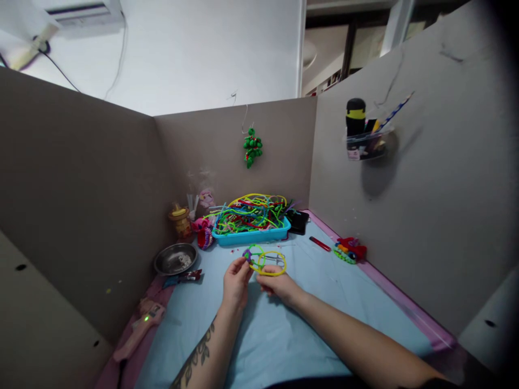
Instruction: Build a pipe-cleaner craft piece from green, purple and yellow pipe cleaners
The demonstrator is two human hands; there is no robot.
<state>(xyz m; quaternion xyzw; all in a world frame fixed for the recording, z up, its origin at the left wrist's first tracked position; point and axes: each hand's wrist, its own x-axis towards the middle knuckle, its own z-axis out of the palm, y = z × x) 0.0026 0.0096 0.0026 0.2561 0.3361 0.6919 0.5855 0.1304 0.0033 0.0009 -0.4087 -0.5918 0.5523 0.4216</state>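
My left hand (235,281) pinches a small purple knotted piece (247,255) between thumb and fingertips. A thin green loop (257,247) and a larger yellow pipe cleaner loop (285,263) come off this piece towards the right. Closed on the lower side of the yellow loop is my right hand (276,284), its fingers curled and partly hidden. Just beyond both hands, a pair of scissors (272,258) lies on the light blue table cover (295,335), seen through the loops.
A blue tray (251,236) heaped with colourful pipe cleaners stands behind the hands. Leftward are a metal bowl (164,265), a pink glue gun (140,329) and a jar (180,221). Rightward lie a red pen-like tool (320,243) and a colourful woven piece (349,250). Grey panels enclose the table.
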